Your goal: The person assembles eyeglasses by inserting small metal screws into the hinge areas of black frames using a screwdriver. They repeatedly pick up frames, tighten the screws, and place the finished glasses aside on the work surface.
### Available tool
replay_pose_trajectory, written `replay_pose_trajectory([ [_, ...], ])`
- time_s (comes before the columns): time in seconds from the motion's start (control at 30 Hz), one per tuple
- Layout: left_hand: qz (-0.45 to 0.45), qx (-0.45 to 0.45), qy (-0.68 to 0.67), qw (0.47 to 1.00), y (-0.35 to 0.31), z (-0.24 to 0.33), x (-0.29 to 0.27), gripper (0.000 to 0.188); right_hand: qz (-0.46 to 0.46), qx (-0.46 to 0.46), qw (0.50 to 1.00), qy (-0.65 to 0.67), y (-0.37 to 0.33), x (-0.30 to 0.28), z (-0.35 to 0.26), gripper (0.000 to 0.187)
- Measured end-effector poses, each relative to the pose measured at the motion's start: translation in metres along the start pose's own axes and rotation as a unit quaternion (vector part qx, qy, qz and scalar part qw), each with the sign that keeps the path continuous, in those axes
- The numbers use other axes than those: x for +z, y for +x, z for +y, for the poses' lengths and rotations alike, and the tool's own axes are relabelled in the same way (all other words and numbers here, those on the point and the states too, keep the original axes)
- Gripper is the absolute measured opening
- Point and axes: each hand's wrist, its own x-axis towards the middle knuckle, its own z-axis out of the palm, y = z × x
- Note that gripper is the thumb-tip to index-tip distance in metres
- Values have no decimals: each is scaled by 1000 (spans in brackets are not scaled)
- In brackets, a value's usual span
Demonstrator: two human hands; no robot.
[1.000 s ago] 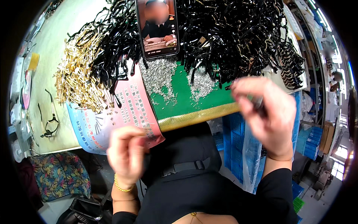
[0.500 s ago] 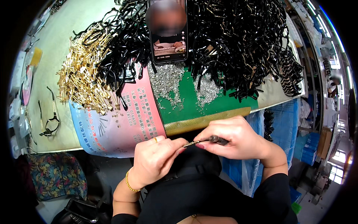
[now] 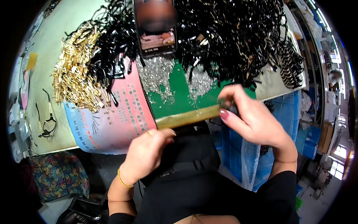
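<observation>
My left hand [image 3: 147, 151] is closed below the table's near edge, thumb and fingers pressed together; what they pinch, if anything, is hidden. Above the right end of the gold strip, my right hand [image 3: 253, 119] is curled around a dark-handled screwdriver [image 3: 232, 108], whose tip I cannot make out. Nearest to the right hand, beyond it on the green mat [image 3: 177, 84], are two heaps of tiny silver screws [image 3: 201, 83]. A ridged gold strip [image 3: 190, 115] runs along the mat's near edge.
Gold metal eyeglass parts [image 3: 76, 71] are piled at left. Black eyeglass parts [image 3: 231, 41] heap across the back around a propped phone [image 3: 156, 46]. A pink and blue printed sheet [image 3: 123, 119] overhangs the edge. One eyeglass frame [image 3: 48, 125] lies far left; blue crates [image 3: 233, 160] stand at right.
My hands have moved apart: the right went up and right with the screwdriver, the left slightly left. The gold piece between them is out of sight. The whole view has shifted slightly.
</observation>
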Motion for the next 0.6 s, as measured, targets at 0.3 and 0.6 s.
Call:
replay_pose_trajectory([
  [0.3, 105, -174, -285, 937, 17, 17, 31, 22, 14, -108, 967, -228, 6, 32, 20, 43],
  [0.6, 102, -203, -345, 911, 42, 19, 36, 26, 8, -121, 967, -225, 10, 29, 22, 48],
])
